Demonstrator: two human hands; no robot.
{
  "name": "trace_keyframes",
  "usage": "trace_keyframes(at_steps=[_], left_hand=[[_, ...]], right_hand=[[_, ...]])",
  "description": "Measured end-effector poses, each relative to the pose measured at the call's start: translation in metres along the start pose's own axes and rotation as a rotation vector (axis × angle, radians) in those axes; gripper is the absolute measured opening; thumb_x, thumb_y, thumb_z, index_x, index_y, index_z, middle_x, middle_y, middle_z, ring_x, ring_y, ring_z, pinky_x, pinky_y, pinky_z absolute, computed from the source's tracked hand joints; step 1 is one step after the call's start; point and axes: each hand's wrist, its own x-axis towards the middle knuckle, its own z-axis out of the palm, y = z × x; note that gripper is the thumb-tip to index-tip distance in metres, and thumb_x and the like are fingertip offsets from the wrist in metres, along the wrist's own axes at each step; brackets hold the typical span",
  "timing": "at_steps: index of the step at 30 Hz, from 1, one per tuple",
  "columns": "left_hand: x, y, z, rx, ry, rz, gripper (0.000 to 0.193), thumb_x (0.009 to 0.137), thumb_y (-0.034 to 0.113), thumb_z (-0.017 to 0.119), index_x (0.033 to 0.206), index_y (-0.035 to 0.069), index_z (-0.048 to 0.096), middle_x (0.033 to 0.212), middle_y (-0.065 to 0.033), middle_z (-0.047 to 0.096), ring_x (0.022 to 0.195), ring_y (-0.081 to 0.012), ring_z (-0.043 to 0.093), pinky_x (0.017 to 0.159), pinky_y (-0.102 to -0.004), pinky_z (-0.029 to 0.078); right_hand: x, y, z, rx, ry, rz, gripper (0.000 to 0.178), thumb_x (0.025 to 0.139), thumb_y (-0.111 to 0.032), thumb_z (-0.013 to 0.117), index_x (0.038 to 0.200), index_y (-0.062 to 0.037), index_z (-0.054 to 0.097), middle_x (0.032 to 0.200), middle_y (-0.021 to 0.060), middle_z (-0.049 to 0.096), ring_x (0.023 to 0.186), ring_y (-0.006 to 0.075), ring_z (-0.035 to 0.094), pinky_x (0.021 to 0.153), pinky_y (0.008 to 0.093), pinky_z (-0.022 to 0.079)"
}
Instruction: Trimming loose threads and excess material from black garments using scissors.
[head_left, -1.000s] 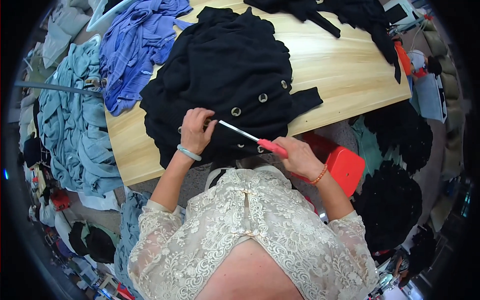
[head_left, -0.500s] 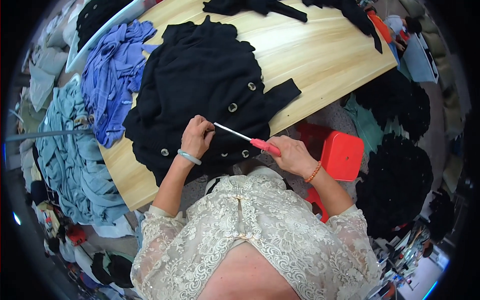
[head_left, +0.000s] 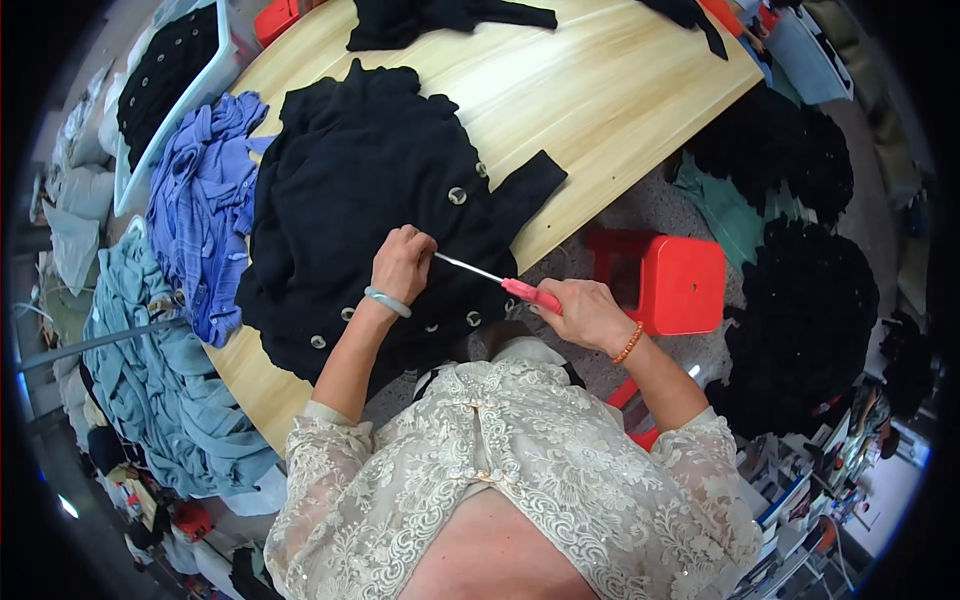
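A black knit garment [head_left: 350, 160] with several round pale-rimmed buttons lies spread on the wooden table before me. My right hand [head_left: 586, 315] is wrapped round the pink-red handle of a screwdriver-like tool [head_left: 531, 294] with a thin metal shaft. The shaft points left, its tip at the fingers of my left hand [head_left: 403, 265]. That left hand is closed over the garment, thumb and fingertips pinched together. What sits between them is too small to make out. One button [head_left: 457, 196] shows just beyond the shaft, another [head_left: 474, 319] nearer to me.
Purple-blue garments [head_left: 205, 210] are heaped at the table's [head_left: 620, 110] left edge, above a grey-green cloth pile [head_left: 170, 390]. A pale bin [head_left: 225, 75] holds black buttoned clothing. A red stool [head_left: 685, 285] stands at right beside black cloth heaps [head_left: 795, 320]. More black pieces [head_left: 440, 20] lie at the far edge.
The whole view has shifted and turned slightly, so the table and garment sit further left. My hands keep much the same pose, the tool's tip still at my left fingers.
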Motion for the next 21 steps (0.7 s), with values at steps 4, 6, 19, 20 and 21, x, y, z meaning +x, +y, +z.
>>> trace_keyframes(at_steps=[4,6,19,20,21], left_hand=[[0.035,0.021,-0.005,-0.017,0.117,0.068,0.015,0.081,0.008,0.069,0.095,0.005,0.067,0.098,-0.0115,0.061,0.090,-0.0310,0.060,0.078,-0.0399,0.051],[0.059,0.031,0.005,-0.059,0.112,-0.017,0.024,0.083,0.012,0.070,0.105,0.005,0.065,0.104,-0.0126,0.061,0.096,-0.0319,0.061,0.081,-0.0403,0.051],[0.086,0.019,0.019,0.152,-0.230,0.049,0.014,0.074,0.017,0.076,0.078,0.007,0.068,0.084,-0.0108,0.061,0.085,-0.0303,0.058,0.075,-0.0411,0.049],[0.094,0.021,0.021,0.213,-0.214,0.085,0.016,0.077,0.020,0.075,0.081,0.006,0.069,0.084,-0.0102,0.060,0.083,-0.0296,0.058,0.074,-0.0398,0.049],[0.106,0.025,0.025,0.271,-0.197,0.125,0.019,0.080,0.023,0.074,0.084,0.005,0.070,0.083,-0.0096,0.060,0.082,-0.0289,0.058,0.073,-0.0385,0.049]], right_hand=[[-0.004,0.023,0.004,0.093,0.221,-0.031,0.019,0.090,-0.024,0.063,0.102,-0.0092,0.062,0.086,0.0148,0.063,0.087,0.0355,0.062,0.073,0.0466,0.051],[-0.002,0.025,0.002,0.087,0.240,0.008,0.019,0.090,-0.024,0.062,0.101,-0.0090,0.062,0.085,0.0153,0.063,0.086,0.0358,0.062,0.073,0.0471,0.050],[0.000,0.029,0.003,0.169,0.186,0.126,0.016,0.089,-0.022,0.061,0.096,-0.0075,0.060,0.089,0.0184,0.066,0.090,0.0384,0.064,0.077,0.0508,0.051],[-0.002,0.033,0.006,0.176,0.195,0.137,0.016,0.089,-0.022,0.061,0.096,-0.0075,0.060,0.089,0.0184,0.066,0.090,0.0384,0.064,0.077,0.0508,0.051],[-0.004,0.037,0.008,0.155,0.250,0.130,0.016,0.087,-0.021,0.062,0.096,-0.0078,0.060,0.091,0.0175,0.066,0.092,0.0376,0.064,0.078,0.0501,0.051]])
